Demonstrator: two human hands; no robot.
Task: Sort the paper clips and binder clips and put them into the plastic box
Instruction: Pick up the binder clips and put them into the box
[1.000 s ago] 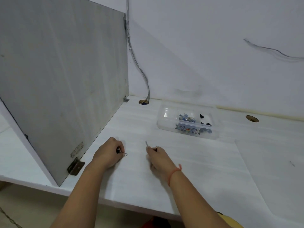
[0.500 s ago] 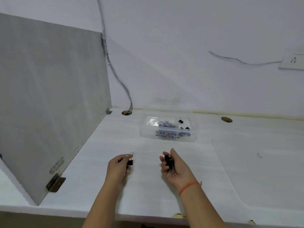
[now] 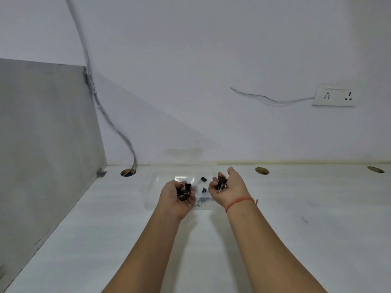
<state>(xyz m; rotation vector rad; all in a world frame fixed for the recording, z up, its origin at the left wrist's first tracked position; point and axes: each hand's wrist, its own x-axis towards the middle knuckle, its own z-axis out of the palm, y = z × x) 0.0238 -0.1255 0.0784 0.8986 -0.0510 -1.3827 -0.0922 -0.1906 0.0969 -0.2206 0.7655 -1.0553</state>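
Both my hands are held over the clear plastic box (image 3: 150,195) near the back of the white desk. My left hand (image 3: 177,197) is curled around a few black binder clips (image 3: 185,190). My right hand (image 3: 228,190), palm up with a red thread at the wrist, cups more black binder clips (image 3: 221,182). Between the hands, two loose black binder clips (image 3: 203,179) lie inside the box. The hands hide most of the box and the paper clips in it.
A grey partition board (image 3: 46,144) walls off the desk's left side. A cable (image 3: 110,123) runs down the wall into a desk hole (image 3: 127,172). Two more holes (image 3: 262,170) sit along the back edge. A wall socket (image 3: 335,96) is at upper right.
Both hands lifted off the desk with binder clips and moved forward to the box. The view tilted upward, showing more wall.
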